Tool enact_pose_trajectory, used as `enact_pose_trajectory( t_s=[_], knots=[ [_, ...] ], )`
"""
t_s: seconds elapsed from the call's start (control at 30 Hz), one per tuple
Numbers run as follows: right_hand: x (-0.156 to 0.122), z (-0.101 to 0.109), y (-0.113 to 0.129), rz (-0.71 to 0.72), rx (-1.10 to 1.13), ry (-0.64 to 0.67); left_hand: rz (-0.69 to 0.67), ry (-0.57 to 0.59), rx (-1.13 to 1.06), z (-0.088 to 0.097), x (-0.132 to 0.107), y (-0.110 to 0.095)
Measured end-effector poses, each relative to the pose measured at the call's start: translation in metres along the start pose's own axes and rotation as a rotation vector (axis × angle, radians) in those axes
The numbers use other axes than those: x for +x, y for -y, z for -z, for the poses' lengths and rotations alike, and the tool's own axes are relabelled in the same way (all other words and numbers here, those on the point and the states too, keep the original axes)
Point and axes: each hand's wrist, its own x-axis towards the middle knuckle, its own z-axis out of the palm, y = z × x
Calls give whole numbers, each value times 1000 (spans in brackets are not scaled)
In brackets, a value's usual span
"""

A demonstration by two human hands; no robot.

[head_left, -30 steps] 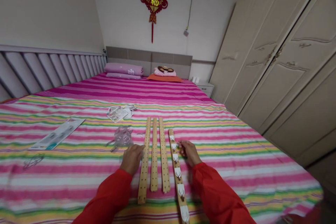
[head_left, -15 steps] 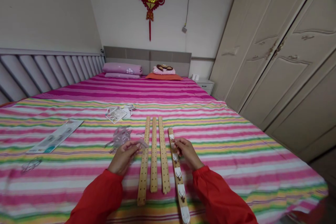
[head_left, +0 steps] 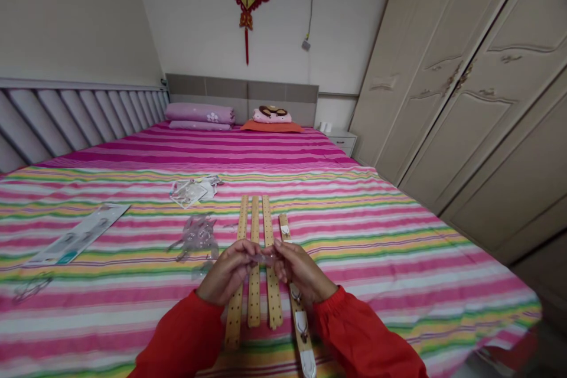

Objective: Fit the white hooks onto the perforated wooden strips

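In the head view, your left hand [head_left: 231, 271] and right hand [head_left: 300, 270] meet fingertip to fingertip, pinching a small clear plastic piece [head_left: 264, 258] between them; what it is exactly is too small to tell. Your grip sits above three wooden strips [head_left: 254, 307] with rows of holes, which run away from you side by side beneath the piece. Just right of the grip, a fourth strip [head_left: 297, 305] carries white hooks [head_left: 302, 322] and passes partly under your right hand. Left of the grip, near your left hand, lies a heap of clear plastic [head_left: 199, 235]; beyond that are some flat packets [head_left: 192, 190]. Well out to the left you have a long package [head_left: 82, 236], with thin wire loops [head_left: 33, 287] nearer you. All of it rests on a striped cloth [head_left: 398, 283].
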Motion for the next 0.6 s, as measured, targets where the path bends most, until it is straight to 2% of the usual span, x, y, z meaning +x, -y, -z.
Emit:
enact_pose_trajectory(
  t_s=[0.27,0.4,0.5,0.6],
  knots=[
    [0,14,1,-44,84,110,-4,137,185,-11,8,-6],
    [0,23,3,-129,120,191,54,172,150,-15,20,-5],
    [4,31,4,-147,152,205,124,125,96,-16,34,-1],
    [15,40,6,-108,160,110,191,16,77,-16,51,7]
  ],
)
